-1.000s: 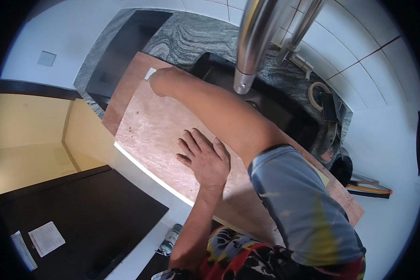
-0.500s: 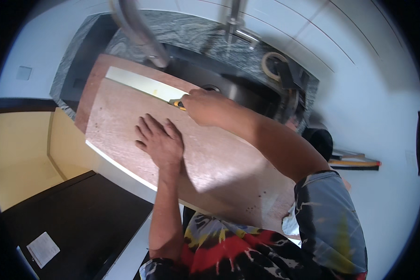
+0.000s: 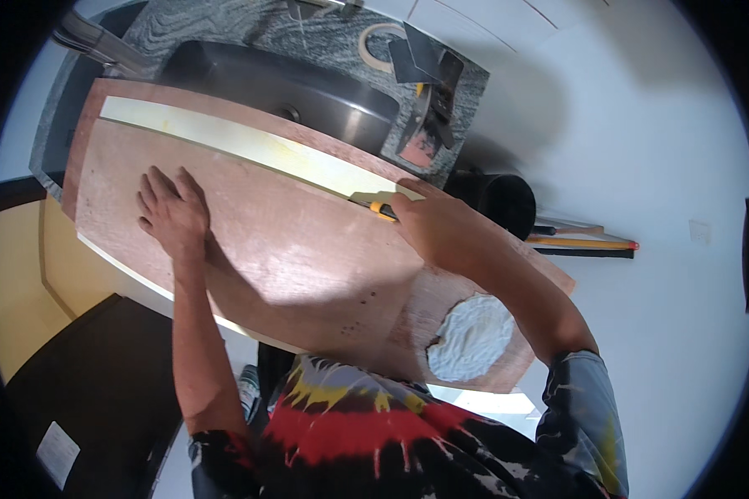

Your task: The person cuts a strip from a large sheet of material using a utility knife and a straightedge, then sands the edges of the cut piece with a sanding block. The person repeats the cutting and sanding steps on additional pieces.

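One utility knife [image 3: 383, 211], with a yellow-and-black handle, lies just above the centre, toward twelve o'clock, its tip pointing to ten and set at the lower edge of a pale strip [image 3: 250, 145]. The right hand [image 3: 437, 226], near the centre toward two o'clock, is curled closed around the handle. The left hand [image 3: 173, 214], between nine and ten o'clock, lies palm down with its fingers spread on a broad, flat wooden board [image 3: 308, 241], reddish-brown, smooth and faintly grained, with small dark specks toward six o'clock.

The single strip, cream-yellow, long, narrow and straight-sided, runs along the board from ten o'clock to the right hand; its material is hard to tell. One crumpled white cloth [image 3: 472, 337], roughly round, rests on the board between four and five.

Beyond the board, at eleven, sits one dark, smooth sink [image 3: 225, 75] in a grey, wavy-veined stone tabletop [image 3: 270, 29]. Near twelve on that tabletop are one ring-shaped roll of tape [image 3: 364, 50] and at least two dark flat pieces [image 3: 404, 62]. At two stands one black container [image 3: 508, 204]. Around eight, one white paper [image 3: 58, 453] bears marks too small to read.
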`<state>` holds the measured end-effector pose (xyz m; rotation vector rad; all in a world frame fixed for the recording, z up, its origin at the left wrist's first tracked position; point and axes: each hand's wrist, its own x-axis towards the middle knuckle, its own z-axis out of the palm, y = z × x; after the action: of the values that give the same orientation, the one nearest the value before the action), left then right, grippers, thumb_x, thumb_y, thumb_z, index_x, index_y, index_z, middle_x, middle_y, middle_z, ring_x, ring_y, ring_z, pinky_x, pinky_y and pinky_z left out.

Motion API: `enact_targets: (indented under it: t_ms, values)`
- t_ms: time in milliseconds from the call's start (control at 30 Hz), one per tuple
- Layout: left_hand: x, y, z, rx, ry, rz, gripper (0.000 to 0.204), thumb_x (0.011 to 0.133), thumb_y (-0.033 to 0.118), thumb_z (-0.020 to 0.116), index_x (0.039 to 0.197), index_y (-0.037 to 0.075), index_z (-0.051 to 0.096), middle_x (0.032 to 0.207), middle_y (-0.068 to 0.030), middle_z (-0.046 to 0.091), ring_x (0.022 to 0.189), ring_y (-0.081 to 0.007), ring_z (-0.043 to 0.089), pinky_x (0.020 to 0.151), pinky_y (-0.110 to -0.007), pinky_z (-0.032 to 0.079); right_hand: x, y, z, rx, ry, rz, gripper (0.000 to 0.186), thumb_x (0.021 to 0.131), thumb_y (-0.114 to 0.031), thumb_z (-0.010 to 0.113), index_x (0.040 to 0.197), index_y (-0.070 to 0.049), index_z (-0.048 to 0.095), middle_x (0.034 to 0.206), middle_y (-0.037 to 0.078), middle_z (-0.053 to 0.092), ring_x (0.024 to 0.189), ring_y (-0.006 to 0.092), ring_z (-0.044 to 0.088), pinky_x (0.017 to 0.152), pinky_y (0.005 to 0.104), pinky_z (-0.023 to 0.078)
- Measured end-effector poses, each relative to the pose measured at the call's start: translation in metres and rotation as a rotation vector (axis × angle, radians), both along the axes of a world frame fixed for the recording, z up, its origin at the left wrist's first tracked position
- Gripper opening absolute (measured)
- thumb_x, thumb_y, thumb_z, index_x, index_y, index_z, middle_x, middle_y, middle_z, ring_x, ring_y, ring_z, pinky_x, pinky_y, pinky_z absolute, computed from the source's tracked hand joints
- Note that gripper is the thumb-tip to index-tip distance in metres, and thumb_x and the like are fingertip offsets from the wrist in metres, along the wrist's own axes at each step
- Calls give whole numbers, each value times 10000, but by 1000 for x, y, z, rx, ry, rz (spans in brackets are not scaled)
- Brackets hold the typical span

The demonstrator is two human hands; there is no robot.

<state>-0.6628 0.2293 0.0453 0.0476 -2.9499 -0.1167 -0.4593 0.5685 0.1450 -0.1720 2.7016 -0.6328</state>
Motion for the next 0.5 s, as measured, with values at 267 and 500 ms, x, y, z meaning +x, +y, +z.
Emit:
enact_targets:
  t_ms: [267,500]
  values:
    - [-2,-9,-5,-10,-22,44,721,1029,590,330,1574,119,354,1638,-147,319,1514,-395,263,1183,-642,215,72,39,23,99,-188,-160,224,986,-107,547,1178,4,579,1044,224,704,947,380,703,801,469,547]
    - [-3,-5,-2,12,-42,49,730,1023,578,344,1575,101,341,1634,-165,316,1515,-408,250,1180,-649,213,87,40,30,44,76,-146,280,994,-158,579,1247,-38,587,1016,221,710,931,389,701,800,466,550]
